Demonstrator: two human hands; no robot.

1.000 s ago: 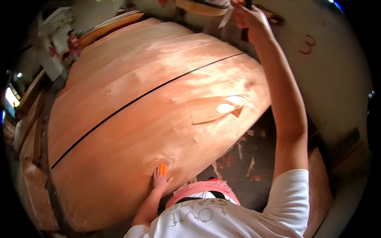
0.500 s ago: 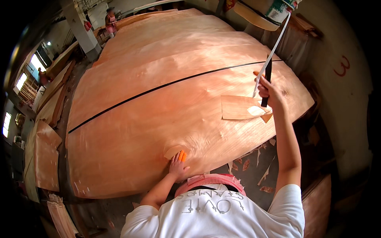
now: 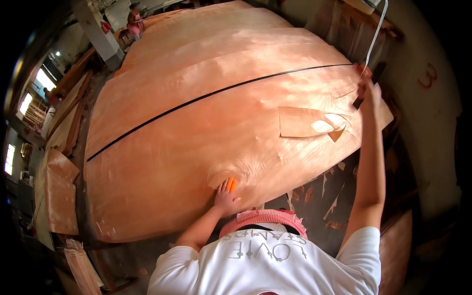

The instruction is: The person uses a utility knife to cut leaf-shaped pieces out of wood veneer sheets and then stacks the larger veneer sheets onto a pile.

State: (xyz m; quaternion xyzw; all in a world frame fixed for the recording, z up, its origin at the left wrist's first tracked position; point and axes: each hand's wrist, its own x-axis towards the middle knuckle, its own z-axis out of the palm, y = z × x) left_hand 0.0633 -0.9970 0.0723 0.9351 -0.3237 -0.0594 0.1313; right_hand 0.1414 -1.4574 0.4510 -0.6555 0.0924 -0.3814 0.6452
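Note:
A large stack of pale orange-brown wood veneer sheets (image 3: 162, 142) spreads in front of me. My left hand (image 3: 225, 198), with orange covers on some fingers, lies flat on the near sheet at the edge of an oval patch (image 3: 221, 178). At the far right edge of the stack, my right hand (image 3: 368, 88) is raised and blurred by motion. It grips a flat black tool (image 3: 357, 103), whose lower end sticks out below the fingers. A white strip of tape (image 3: 376, 37) runs upward from this hand; whether the fingers pinch it cannot be made out.
A loose veneer piece (image 3: 297, 122) with torn flaps lies near the right edge. A black line (image 3: 196, 98) crosses the stack. Veneer scraps (image 3: 309, 194) litter the floor. Another person (image 3: 134, 22) stands at the far left, by a pillar (image 3: 98, 34). A wall (image 3: 423, 108) rises on the right.
My right hand has moved right and slightly away, to the stack's edge, with the black tool still in it. The tape has shifted right with it. My left hand stays by the oval patch.

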